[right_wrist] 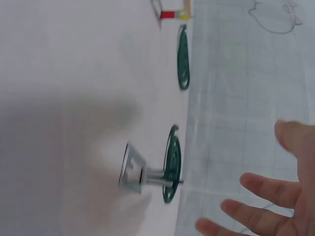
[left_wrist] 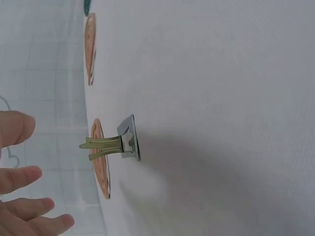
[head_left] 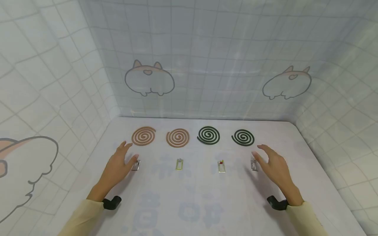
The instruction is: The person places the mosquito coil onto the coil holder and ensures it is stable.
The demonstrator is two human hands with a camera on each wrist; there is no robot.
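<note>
My left hand (head_left: 118, 166) hovers over the left side of the table, fingers spread and holding nothing. Below its thumb stands a small metal coil stand (left_wrist: 129, 140) with upright prongs, partly covered by the thumb in the head view. A brown mosquito coil (head_left: 143, 136) lies just beyond the fingertips. On the other side my right hand (head_left: 275, 166) is also raised with loose, parted fingers and nothing in them. Another metal coil stand (right_wrist: 132, 173) is under its thumb. Closest beyond that hand is a green mosquito coil (head_left: 243, 137).
Between the hands lie a second brown coil (head_left: 178, 137) and a second green coil (head_left: 208, 135). Nearer me are a yellowish stand (head_left: 179, 164) and a stand with a red part (head_left: 221, 166). Tile-patterned walls (head_left: 206, 49) enclose the white table (head_left: 189, 190) at the back and sides.
</note>
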